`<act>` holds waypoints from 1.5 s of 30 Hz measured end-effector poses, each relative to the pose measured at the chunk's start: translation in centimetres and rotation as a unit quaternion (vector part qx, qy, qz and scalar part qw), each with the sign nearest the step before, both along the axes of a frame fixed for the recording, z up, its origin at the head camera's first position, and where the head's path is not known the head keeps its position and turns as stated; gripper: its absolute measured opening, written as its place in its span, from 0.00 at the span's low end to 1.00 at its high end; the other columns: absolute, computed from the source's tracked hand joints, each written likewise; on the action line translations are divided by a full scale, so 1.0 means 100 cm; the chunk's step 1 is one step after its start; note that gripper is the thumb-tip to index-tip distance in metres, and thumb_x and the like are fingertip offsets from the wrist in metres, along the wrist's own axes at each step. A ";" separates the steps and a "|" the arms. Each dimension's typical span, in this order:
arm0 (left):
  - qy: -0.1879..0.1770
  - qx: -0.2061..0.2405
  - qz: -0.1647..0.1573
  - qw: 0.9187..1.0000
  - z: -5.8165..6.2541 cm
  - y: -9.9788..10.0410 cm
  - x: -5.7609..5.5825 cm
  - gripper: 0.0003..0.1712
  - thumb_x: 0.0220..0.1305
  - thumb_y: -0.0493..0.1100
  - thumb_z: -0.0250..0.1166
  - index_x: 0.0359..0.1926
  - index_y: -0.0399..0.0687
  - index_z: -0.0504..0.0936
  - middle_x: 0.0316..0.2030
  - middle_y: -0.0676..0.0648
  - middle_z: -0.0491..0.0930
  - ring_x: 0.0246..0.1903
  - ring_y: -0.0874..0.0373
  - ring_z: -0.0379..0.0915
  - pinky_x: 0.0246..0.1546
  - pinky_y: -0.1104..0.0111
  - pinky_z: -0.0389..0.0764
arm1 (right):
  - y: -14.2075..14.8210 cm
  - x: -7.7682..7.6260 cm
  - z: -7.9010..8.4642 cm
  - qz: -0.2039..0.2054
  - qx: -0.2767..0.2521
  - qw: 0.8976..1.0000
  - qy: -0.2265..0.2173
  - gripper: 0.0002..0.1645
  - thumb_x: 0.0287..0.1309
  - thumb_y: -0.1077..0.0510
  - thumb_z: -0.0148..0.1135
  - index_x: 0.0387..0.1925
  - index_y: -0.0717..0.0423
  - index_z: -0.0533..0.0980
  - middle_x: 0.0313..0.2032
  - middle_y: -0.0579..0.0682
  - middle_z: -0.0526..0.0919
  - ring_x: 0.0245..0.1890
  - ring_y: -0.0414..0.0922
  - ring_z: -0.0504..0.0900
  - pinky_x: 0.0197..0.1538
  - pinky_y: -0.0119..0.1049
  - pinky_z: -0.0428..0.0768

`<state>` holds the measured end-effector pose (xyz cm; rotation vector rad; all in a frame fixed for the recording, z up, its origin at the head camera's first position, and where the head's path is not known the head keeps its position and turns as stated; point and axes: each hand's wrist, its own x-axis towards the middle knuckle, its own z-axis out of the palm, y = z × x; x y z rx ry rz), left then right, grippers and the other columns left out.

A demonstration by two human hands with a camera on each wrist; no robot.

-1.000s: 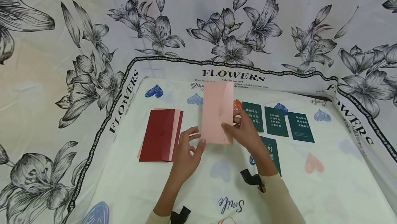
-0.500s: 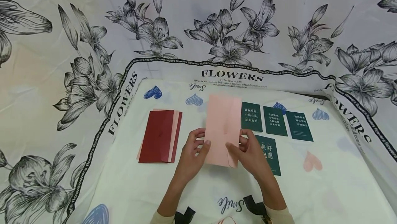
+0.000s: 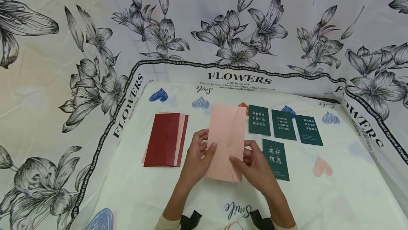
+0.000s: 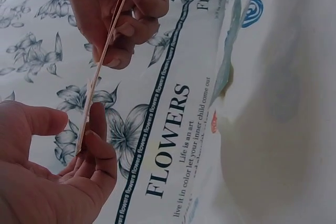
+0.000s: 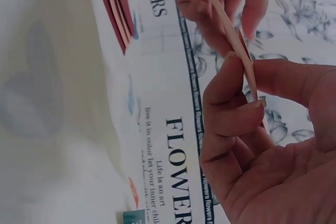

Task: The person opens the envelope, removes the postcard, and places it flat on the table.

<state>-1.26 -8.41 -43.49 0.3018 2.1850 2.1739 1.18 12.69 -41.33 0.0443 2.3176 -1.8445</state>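
Both hands hold a pale pink envelope (image 3: 227, 134) above the table, its flap side facing up toward the head camera. The left hand (image 3: 198, 159) has it by the left edge, fingers curled behind and thumb over the front; in the left wrist view that thumb (image 4: 50, 121) stands slightly off the paper. At the lower right edge, the right hand (image 3: 256, 166) pinches the envelope, thumb on the flap and fingers behind. Seen edge-on in the right wrist view, the envelope (image 5: 229, 27) shows its flap lifted a little.
Left of the hands lies a stack of dark red (image 3: 160, 139) and pink envelopes. Several dark green cards with white writing lie to the right, three in a row at the back and one nearer card (image 3: 276, 166). A white patterned cloth (image 3: 127, 191) covers the table.
The pink envelope has come down and nearer the person. My left hand, earlier beside it with spread fingers, now holds its left edge; the right hand has moved nearer too.
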 end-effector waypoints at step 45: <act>0.035 0.040 -0.025 0.998 0.001 -0.001 0.006 0.28 0.82 0.39 0.56 0.75 0.50 0.57 0.65 0.44 0.72 0.61 0.49 0.77 0.56 0.62 0.84 | 0.016 0.016 -0.001 -0.012 0.111 0.982 0.150 0.33 0.73 0.55 0.67 0.75 0.43 0.67 0.61 0.49 0.86 0.49 0.43 0.86 0.49 0.35 0.85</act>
